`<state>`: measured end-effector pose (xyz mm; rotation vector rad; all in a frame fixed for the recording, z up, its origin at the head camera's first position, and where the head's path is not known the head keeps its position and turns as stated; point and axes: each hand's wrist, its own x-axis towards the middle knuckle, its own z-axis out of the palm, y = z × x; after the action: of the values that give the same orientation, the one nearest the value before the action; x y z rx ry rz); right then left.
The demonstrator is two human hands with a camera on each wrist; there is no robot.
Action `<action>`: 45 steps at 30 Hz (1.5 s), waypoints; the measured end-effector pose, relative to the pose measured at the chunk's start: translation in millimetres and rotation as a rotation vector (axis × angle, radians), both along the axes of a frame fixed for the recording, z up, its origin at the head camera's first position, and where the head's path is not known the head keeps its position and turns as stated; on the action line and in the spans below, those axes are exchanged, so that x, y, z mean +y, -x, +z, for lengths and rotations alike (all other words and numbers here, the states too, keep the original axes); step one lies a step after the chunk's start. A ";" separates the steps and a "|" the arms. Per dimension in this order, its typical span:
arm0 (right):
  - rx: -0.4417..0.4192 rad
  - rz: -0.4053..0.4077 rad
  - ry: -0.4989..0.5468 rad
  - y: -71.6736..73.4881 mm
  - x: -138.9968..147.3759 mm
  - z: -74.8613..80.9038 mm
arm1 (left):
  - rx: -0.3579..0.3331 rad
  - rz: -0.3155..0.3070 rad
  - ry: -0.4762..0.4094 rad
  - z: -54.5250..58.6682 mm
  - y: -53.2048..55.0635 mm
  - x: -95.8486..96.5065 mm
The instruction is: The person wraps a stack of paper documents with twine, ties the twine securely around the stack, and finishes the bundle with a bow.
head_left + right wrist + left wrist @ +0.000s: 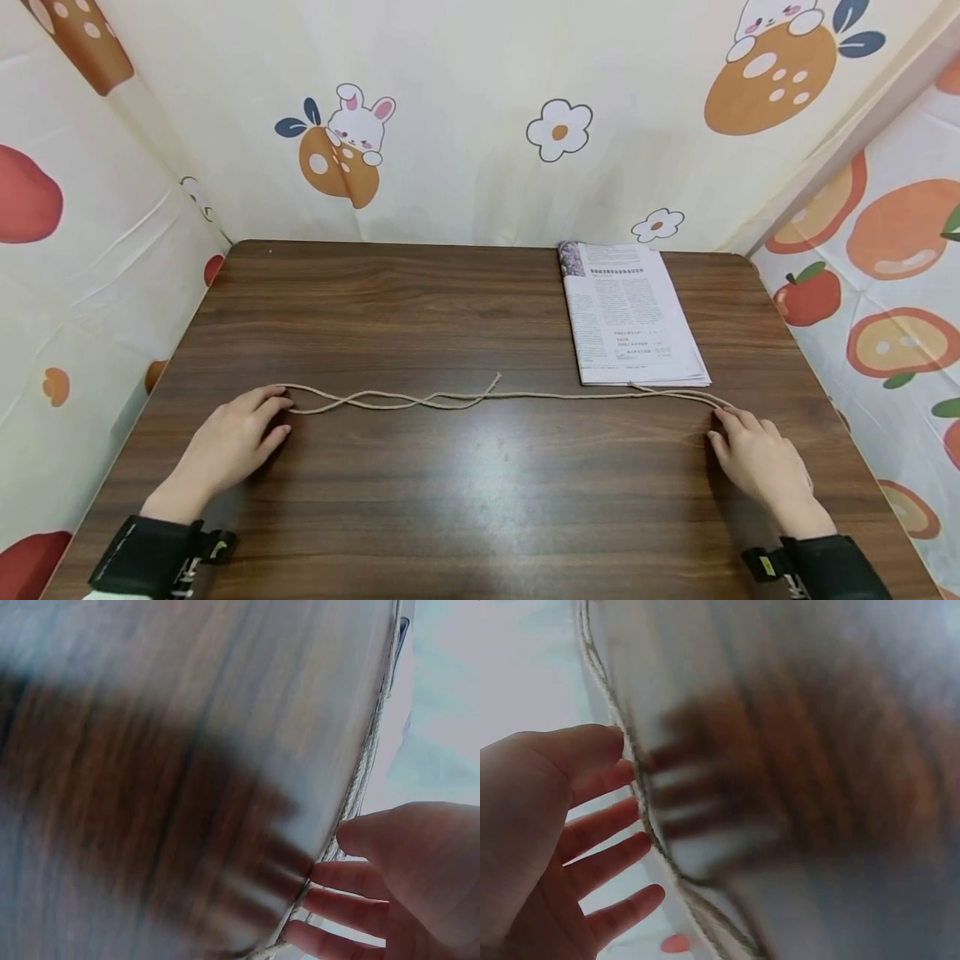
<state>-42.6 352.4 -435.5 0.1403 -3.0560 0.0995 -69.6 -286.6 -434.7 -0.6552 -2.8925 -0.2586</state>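
head view: left hand (234,437) and right hand (761,462) well apart, at opposite ends of a beige cord (540,396) stretched across a wood-grain table (450,508). fingers loosely extended on each, thumb and some fingertips touching the cord in the 2 wrist views. strands crossed over each other toward the left, 1 free tip near the middle. just behind the right stretch, a printed magazine (633,321), with dark heading (617,271) and red lines (626,335) too small to read.
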 end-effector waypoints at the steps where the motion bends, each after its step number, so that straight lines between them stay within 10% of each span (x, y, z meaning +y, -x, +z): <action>1: 0.006 0.001 0.002 -0.2 0.2 -0.1 | 0.017 -0.007 -0.004 1.7 0.4 0.8; 9: 0.280 0.204 0.049 9.4 -33.6 1.8 | 0.074 -0.139 -0.003 11.5 -2.4 45.8; 19: 0.181 0.450 0.019 27.6 -98.8 -4.9 | 0.002 -0.242 0.055 1.4 -2.7 100.5; 27: 0.081 0.398 -0.035 23.1 -101.5 -9.9 | -0.004 -0.257 0.073 -5.3 -8.6 108.1; 45: 0.067 0.210 -0.040 10.1 -42.7 -5.3 | 0.016 -0.126 0.119 -7.9 -11.4 60.8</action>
<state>-52.7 309.7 -440.8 0.4575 -2.9679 0.0458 -58.2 -225.8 -442.6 -0.8573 -2.8725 -0.0966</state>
